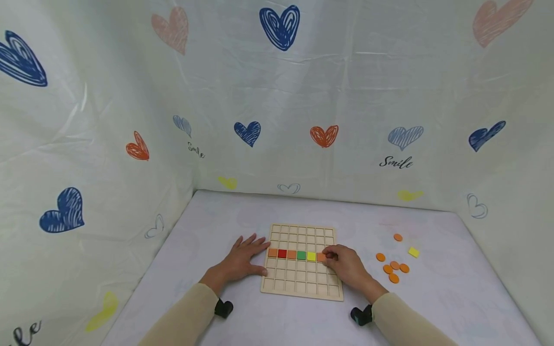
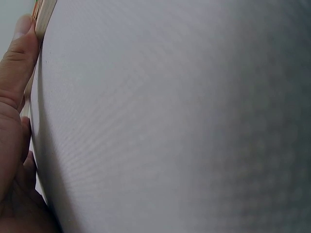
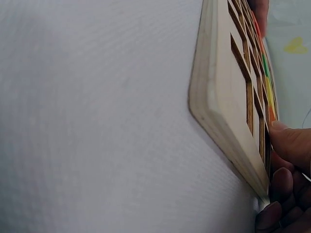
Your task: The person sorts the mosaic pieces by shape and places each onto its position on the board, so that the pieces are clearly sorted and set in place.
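A pale wooden grid board [image 1: 302,288] lies flat on the table. One of its rows holds a line of coloured square tiles: orange, red [image 1: 282,253], orange, green [image 1: 301,255], yellow [image 1: 311,256] and orange. My left hand [image 1: 240,259] is spread at the board's left edge, its thumb and a fingertip against it; the thumb [image 2: 17,60] also shows in the left wrist view. At the row's right end, my right hand [image 1: 348,266] pinches the last orange tile [image 1: 321,257] with thumb and index finger. The right wrist view shows its thumb [image 3: 291,143] on that tile, other fingers curled below.
Several round orange pieces [image 1: 394,265] and a yellow square tile [image 1: 413,252] lie on the table right of the board. Behind the table [image 1: 233,206] hangs a white curtain [image 1: 277,96] printed with hearts.
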`<control>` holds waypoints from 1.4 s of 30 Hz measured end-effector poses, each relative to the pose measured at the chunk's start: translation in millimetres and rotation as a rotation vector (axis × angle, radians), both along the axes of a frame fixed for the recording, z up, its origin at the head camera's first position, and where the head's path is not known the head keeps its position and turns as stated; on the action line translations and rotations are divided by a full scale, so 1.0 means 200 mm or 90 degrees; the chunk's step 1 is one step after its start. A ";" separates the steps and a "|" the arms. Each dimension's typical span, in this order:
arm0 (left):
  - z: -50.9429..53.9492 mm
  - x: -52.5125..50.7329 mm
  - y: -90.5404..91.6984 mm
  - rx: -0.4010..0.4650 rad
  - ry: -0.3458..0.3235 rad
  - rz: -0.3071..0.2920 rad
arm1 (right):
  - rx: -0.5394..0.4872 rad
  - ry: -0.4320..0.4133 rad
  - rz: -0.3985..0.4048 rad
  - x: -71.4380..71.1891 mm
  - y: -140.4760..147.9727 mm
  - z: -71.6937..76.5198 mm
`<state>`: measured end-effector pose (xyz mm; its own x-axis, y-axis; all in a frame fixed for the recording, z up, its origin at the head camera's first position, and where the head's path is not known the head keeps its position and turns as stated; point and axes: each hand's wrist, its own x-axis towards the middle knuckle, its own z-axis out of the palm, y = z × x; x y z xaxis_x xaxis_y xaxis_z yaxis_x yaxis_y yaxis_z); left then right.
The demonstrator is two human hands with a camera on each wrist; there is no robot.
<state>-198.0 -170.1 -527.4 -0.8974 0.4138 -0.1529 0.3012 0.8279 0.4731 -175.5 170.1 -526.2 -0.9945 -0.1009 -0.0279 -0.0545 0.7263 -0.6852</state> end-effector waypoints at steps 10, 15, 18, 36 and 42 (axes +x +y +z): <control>0.00 0.00 0.00 0.002 -0.002 0.004 | 0.000 -0.001 0.002 0.00 0.00 0.01; 0.00 0.00 0.00 0.008 0.002 0.007 | -0.002 -0.005 0.000 0.00 0.00 0.01; 0.00 0.00 0.00 0.007 0.003 0.006 | 0.001 -0.007 -0.001 0.00 0.00 0.02; 0.00 0.00 -0.02 0.019 0.007 -0.018 | -0.014 -0.008 -0.011 0.00 0.00 0.00; 0.00 0.00 -0.01 0.019 0.009 -0.015 | -0.017 -0.007 -0.009 0.01 0.00 0.01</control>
<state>-198.3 -173.0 -526.7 -0.8895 0.4388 -0.1278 0.3268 0.8062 0.4932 -173.8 169.2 -524.8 -0.9955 -0.0876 -0.0363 -0.0366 0.7079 -0.7053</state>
